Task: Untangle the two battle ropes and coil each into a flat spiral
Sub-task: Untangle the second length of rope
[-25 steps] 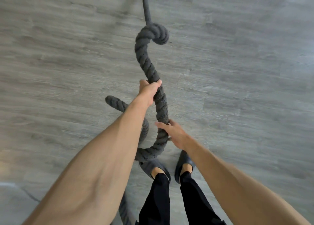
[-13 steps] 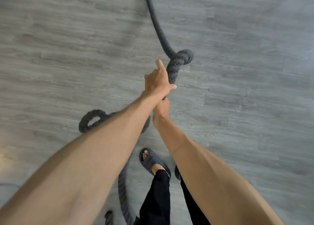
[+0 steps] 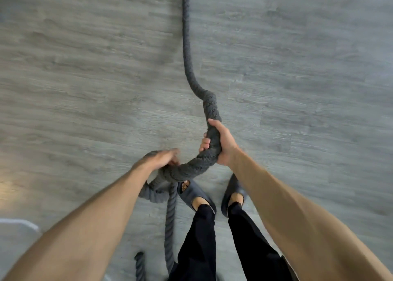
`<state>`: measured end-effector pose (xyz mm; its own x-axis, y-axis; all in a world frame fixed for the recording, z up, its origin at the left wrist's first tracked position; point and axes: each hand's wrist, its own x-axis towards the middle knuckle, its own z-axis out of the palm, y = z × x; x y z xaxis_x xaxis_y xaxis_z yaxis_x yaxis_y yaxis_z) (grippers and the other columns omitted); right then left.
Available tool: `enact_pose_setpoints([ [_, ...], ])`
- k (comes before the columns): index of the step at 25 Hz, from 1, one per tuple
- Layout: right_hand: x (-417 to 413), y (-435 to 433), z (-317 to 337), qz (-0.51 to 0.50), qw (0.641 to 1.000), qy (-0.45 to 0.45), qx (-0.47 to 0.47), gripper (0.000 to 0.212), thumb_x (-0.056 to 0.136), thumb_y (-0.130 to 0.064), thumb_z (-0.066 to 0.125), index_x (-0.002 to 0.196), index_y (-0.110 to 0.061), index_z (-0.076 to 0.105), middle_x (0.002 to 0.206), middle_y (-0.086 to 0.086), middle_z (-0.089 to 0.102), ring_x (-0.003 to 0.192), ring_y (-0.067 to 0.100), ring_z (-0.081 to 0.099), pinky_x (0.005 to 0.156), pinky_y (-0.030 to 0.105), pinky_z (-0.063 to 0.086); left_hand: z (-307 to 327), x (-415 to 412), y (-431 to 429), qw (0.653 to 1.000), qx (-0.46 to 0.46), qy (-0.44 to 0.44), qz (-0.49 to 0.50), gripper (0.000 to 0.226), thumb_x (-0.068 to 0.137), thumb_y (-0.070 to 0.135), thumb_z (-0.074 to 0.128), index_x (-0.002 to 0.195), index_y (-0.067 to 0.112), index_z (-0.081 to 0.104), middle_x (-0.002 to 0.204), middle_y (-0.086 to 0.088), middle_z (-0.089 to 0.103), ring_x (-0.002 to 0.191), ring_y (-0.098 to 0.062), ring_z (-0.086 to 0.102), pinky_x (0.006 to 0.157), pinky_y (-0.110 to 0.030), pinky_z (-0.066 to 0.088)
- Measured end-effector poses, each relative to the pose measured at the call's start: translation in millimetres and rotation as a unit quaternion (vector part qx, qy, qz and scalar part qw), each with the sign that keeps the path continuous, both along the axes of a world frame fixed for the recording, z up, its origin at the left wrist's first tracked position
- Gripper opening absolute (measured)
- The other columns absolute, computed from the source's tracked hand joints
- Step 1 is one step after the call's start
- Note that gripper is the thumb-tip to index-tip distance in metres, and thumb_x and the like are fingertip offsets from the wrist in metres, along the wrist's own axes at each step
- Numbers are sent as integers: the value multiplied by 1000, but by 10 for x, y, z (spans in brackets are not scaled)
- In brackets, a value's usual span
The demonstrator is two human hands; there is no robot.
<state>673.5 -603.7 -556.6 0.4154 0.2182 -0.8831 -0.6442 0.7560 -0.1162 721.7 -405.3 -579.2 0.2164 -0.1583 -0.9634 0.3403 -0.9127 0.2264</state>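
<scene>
A thick dark grey battle rope (image 3: 187, 53) runs from the top of the view down over the grey floor, then lifts into my hands. My right hand (image 3: 221, 144) grips it with fingers and thumb wrapped round. From there the rope bends left in an arc to my left hand (image 3: 161, 159), which lies over it, blurred, with fingers curled down on it. Below my left hand a loop (image 3: 153, 191) lies on the floor. A strand (image 3: 170, 227) runs down along my left leg, and a short piece of rope (image 3: 140, 266) shows at the bottom edge.
I stand on grey wood-look flooring (image 3: 297, 89) in dark slippers (image 3: 191, 193) and black trousers. A pale curved line (image 3: 19, 223) marks the floor at the lower left. Open floor spreads left and right of the rope.
My hands have come apart: the right now holds the rope further up, the left has dropped lower left onto the bend. The far rope has straightened, and its curl has slid nearer to me.
</scene>
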Motion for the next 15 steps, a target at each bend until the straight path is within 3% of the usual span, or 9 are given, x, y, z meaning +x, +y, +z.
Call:
enact_pose_setpoints([
  [3, 39, -234, -34, -34, 996, 32, -73, 46, 89, -52, 68, 85, -8, 55, 61, 5, 53, 50, 19, 53, 57, 31, 52, 213, -274, -251, 999, -15, -31, -41, 44, 106, 37, 22, 99, 10, 57, 120, -15, 59, 102, -21, 49, 85, -30, 33],
  [6, -51, -312, -188, -28, 977, 86, -194, 43, 88, -44, 73, 102, -7, 57, 86, 13, 70, 71, 28, 70, 71, 41, 62, 275, -467, -426, 992, -16, -122, -38, 43, 106, 32, 19, 99, 6, 52, 120, -24, 58, 102, -30, 54, 84, -36, 37],
  [8, -201, -254, -350, 49, 957, 134, -252, 54, 81, -39, 81, 114, -4, 57, 100, 17, 72, 85, 33, 73, 80, 50, 62, 289, -700, -601, 990, -8, -134, -34, 42, 107, 26, 21, 114, 0, 54, 126, -28, 57, 112, -36, 56, 91, -40, 41],
  [10, -365, -207, -377, 86, 946, 158, -269, 45, 83, -24, 81, 111, 0, 56, 88, 16, 69, 71, 29, 71, 75, 47, 63, 335, -959, -836, 992, -37, -109, 49, 38, 107, 20, 27, 124, -6, 49, 130, -28, 54, 119, -38, 54, 96, -42, 40],
  [12, -508, -265, -332, 105, 940, 163, -282, 27, 88, -10, 73, 106, -1, 56, 73, 13, 63, 55, 23, 64, 63, 39, 61, 316, -1054, -920, 982, -70, -95, 144, 32, 104, 18, 36, 120, -4, 53, 125, -24, 58, 118, -34, 55, 98, -39, 43],
  [15, -664, -492, -250, 140, 955, 115, -235, 20, 86, -9, 67, 103, -5, 57, 65, 10, 61, 50, 20, 58, 56, 34, 56, 224, -1034, -628, 991, -83, -69, 81, 34, 100, 9, 39, 129, 16, 56, 132, -4, 59, 121, -22, 55, 99, -36, 46],
])
